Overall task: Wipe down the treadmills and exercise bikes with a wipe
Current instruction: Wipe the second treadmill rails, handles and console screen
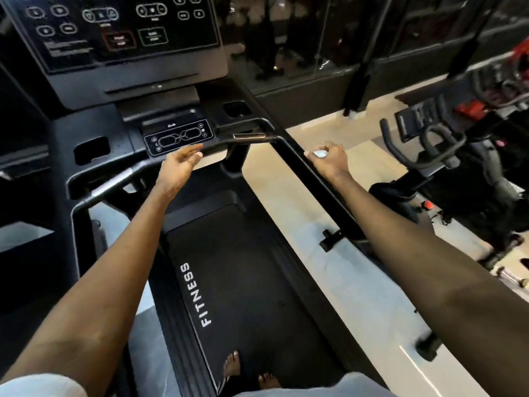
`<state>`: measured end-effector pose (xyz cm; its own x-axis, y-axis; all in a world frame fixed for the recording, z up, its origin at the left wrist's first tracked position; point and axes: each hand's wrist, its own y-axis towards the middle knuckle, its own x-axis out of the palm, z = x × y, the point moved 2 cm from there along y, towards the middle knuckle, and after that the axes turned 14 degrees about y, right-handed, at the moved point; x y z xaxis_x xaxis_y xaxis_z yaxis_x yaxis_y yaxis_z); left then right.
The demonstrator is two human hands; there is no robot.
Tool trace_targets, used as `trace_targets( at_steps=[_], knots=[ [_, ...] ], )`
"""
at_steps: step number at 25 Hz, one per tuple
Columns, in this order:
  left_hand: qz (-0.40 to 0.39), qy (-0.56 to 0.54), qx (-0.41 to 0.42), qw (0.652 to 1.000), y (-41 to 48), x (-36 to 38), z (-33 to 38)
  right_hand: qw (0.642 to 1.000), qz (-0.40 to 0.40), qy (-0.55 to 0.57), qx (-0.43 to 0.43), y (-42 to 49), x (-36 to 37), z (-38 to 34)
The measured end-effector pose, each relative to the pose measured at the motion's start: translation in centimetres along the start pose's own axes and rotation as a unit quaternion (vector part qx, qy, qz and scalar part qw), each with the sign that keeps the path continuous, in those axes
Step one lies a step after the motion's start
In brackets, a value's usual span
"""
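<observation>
Wipe: I'm seeing the wipe [320, 153] bunched small and pale, sitting on top of the treadmill's right side rail [332, 204], close to the rail's front end.
Right hand: the right hand [329, 163] is curling round the wipe with knuckles up, pressing it onto the rail; only a scrap is showing by the thumb.
Rail axis: the rail is running lengthwise from the front handlebar [229, 143] back toward me along the right edge of the belt [243, 267], so I'm judging the coming stroke as a slide along that line, not across it.
Left hand: the left hand [179, 164] is reaching forward with fingers straight and relaxed, holding nothing, just at the front handlebar below the small control panel [179, 137]; I'm not able to tell if it is touching.
Nearer hand: the right hand is already carrying the wipe on the rail, so I'm leaving the wiping to it.
Outward: the console [114, 32] is standing above the front end, and an exercise bike [429, 144] is waiting off the treadmill's right side, well apart.
</observation>
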<state>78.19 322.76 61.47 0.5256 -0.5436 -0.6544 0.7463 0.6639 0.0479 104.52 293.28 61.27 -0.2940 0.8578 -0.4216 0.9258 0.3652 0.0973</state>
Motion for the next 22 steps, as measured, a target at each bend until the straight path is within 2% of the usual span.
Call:
trace_targets(
  at_steps=[4, 14, 22],
  knots=[
    [-0.039, 0.006, 0.049, 0.998, 6.2, 2.4, 3.3, 0.998, 0.061, 0.000, 0.031, 1.9, -3.5, 1.3],
    [-0.219, 0.028, 0.154, 0.963, 17.2, 14.1, 10.7, 0.966, 0.226, 0.005, 0.122, 1.0, -8.7, 7.8],
    [-0.315, 0.068, 0.212, 0.923, 20.7, 23.5, 13.7, 0.937, 0.277, -0.015, 0.211, -0.2, -9.5, 14.2]
  ],
)
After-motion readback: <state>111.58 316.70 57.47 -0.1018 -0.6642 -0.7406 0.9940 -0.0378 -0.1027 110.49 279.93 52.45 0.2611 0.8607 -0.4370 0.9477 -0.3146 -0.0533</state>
